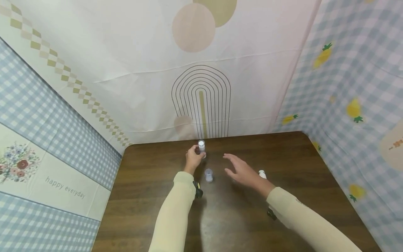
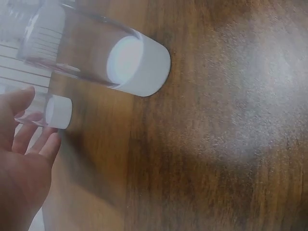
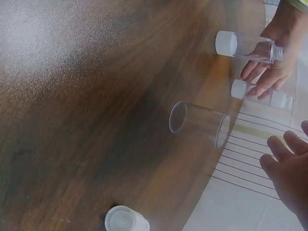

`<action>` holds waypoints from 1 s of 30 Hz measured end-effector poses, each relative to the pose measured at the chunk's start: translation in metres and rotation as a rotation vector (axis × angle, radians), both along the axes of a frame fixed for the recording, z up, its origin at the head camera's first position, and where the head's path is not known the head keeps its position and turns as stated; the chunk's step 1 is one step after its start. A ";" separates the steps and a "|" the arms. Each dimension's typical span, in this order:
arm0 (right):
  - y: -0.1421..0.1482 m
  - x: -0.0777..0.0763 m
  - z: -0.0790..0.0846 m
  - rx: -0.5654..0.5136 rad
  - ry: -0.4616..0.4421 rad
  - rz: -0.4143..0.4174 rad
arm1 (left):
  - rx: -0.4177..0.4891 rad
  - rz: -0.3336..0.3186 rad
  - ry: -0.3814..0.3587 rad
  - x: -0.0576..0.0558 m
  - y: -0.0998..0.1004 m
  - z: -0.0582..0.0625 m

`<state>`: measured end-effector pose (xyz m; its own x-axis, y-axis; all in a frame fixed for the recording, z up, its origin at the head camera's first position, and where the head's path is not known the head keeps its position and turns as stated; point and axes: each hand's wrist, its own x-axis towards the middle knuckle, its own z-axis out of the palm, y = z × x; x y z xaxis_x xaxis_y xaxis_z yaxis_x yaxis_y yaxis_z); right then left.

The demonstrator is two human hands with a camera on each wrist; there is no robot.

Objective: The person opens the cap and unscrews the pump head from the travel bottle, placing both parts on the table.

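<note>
Near the back of the table, my left hand [image 1: 193,159] holds a small clear bottle [image 1: 202,144] with a white base, thumb on one side and fingers on the other. A white collar shows at its top in the right wrist view. Closer to me stands a second clear bottle [image 1: 209,175], upright, with a white base [image 2: 153,67] and a bare threaded neck [image 3: 277,54]. My right hand [image 1: 241,171] hovers with fingers extended, holding nothing. A clear open cylinder [image 3: 199,123] stands between the hands in the right wrist view, apart from my right fingers [image 3: 279,149].
A small white piece [image 1: 262,174] stands beside my right wrist, partly hidden by it; the right wrist view shows a round white top [image 3: 121,221]. Behind the brown wooden table [image 1: 151,210] hangs a white patterned cloth [image 1: 141,105]. Checked cloth [image 1: 340,140] lines the right side.
</note>
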<state>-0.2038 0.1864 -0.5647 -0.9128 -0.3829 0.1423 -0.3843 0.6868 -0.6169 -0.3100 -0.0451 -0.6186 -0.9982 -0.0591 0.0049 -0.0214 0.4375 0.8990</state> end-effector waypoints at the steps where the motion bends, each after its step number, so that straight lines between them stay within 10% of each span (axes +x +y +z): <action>1: 0.000 0.000 0.000 -0.002 -0.005 -0.001 | 0.001 0.002 -0.002 0.000 0.000 0.000; 13: 0.000 -0.003 0.005 -0.057 -0.014 -0.028 | 0.007 0.011 0.046 0.009 -0.009 -0.001; 30: 0.016 -0.015 0.043 -0.220 0.071 -0.116 | 0.044 -0.115 0.273 0.035 -0.021 0.038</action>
